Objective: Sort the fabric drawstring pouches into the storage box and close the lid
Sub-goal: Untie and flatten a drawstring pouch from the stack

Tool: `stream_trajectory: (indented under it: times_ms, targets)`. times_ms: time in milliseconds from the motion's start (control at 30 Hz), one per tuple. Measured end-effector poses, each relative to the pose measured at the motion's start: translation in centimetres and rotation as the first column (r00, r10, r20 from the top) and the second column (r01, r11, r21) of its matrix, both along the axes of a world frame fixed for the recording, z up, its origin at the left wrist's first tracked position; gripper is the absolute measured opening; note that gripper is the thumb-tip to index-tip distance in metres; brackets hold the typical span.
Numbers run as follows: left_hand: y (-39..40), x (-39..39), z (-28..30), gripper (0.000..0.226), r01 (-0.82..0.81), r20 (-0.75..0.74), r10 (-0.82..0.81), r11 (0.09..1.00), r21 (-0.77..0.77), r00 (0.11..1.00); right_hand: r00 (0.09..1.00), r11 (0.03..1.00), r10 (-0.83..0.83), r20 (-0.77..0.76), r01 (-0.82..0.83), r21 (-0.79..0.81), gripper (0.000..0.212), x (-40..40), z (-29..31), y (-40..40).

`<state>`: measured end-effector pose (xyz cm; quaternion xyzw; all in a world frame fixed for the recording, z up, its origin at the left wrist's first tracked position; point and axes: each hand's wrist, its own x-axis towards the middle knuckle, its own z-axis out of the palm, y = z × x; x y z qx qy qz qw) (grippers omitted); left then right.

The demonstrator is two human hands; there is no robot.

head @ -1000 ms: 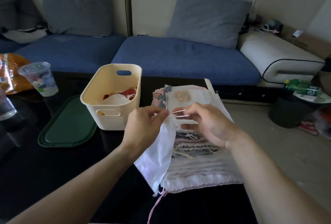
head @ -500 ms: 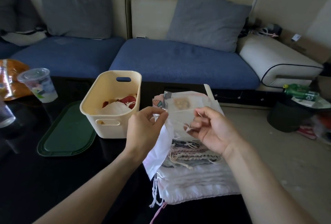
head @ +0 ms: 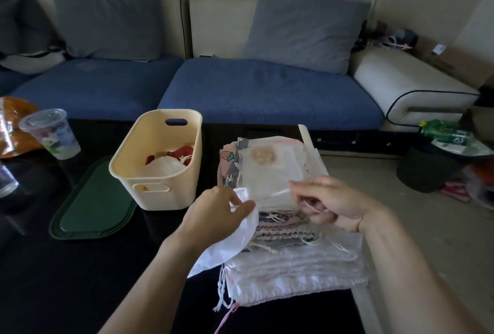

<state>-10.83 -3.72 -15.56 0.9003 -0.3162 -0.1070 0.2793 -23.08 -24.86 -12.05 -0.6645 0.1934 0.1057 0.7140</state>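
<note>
Here we have a white pouch (head: 230,240) pinched at its mouth in our left hand (head: 213,216), hanging beside the pile of pouches (head: 291,261) on the table. Our right hand (head: 331,205) curls around its cord. Next, we judge, it goes left into the cream box (head: 157,162), whose green lid (head: 91,210) waits alongside.
</note>
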Motion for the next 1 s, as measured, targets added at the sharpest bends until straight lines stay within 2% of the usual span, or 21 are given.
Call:
stream_trajectory:
  times_ms: [100, 200, 267, 300, 400, 467, 533, 633, 700, 767, 833, 1000]
  targets:
    - [-0.3, -1.5, 0.6, 0.065, 0.125, -0.071, -0.119, 0.987, 0.098, 0.99, 0.96, 0.985, -0.173, 0.221, 0.165, 0.055, 0.036, 1.0, -0.3, 0.5]
    - [-0.6, -2.3, 1.5, 0.044, 0.134, 0.125, -0.153, 0.98, 0.149, 0.98, 0.905, 0.946, -0.288, 0.313, 0.219, 0.238, 0.038, 1.4, -0.4, 1.7]
    - [-0.6, -2.3, 2.0, 0.026, 0.061, 0.251, -0.069, 0.997, 0.041, 0.966, 0.914, 0.916, -0.278, 0.297, 0.159, 0.367, 0.034, 1.0, -0.1, 2.2]
    - [-0.5, -2.4, 2.2, 0.024, 0.024, 0.32, -0.002, 0.998, -0.065, 0.947, 0.924, 0.919, -0.246, 0.292, 0.127, 0.373, 0.034, 0.9, 0.0, 2.3]
    - [-0.7, -1.8, 1.9, 0.033, 0.056, 0.503, 0.149, 0.927, -0.371, 0.851, 0.943, 0.955, -0.17, 0.285, 0.086, 0.285, 0.034, 0.4, 0.1, 3.0]
    - [-1.4, -1.2, 1.3, 0.034, 0.129, 0.57, 0.184, 0.876, -0.464, 0.801, 0.95, 0.959, -0.163, 0.267, 0.089, 0.27, 0.033, 0.3, 0.0, 3.2]
    - [-2.1, -0.9, 0.6, 0.042, 0.156, 0.506, 0.11, 0.877, -0.454, 0.856, 0.957, 0.972, -0.169, 0.237, 0.123, 0.199, 0.031, 0.3, -0.3, 3.0]
    - [-2.7, -1.2, -1.0, 0.07, 0.098, 0.242, -0.02, 0.944, -0.315, 0.97, 0.969, 0.974, -0.224, 0.105, 0.222, 0.035, 0.02, 0.5, -1.1, 2.5]
    - [-2.8, -1.0, -1.6, 0.06, 0.066, 0.159, -0.022, 0.958, -0.277, 0.987, 0.959, 0.959, -0.283, 0.034, 0.283, -0.021, 0.013, 0.7, -1.6, 2.5]
    - [-2.7, -0.7, -1.7, 0.035, 0.073, 0.188, -0.022, 0.961, -0.265, 0.982, 0.935, 0.934, -0.354, 0.008, 0.354, 0.04, 0.005, 1.0, -1.7, 2.8]
    - [-2.3, -0.4, -1.7, 0.019, 0.087, 0.169, -0.042, 0.96, -0.267, 0.985, 0.909, 0.907, -0.417, 0.012, 0.415, 0.073, 0.01, 1.5, -1.9, 2.8]
    - [-1.5, 0.2, -2.0, 0.022, 0.028, 0.07, -0.007, 0.952, -0.304, 0.998, 0.845, 0.844, -0.534, 0.009, 0.533, 0.061, 0.018, 2.5, -2.6, 2.2]
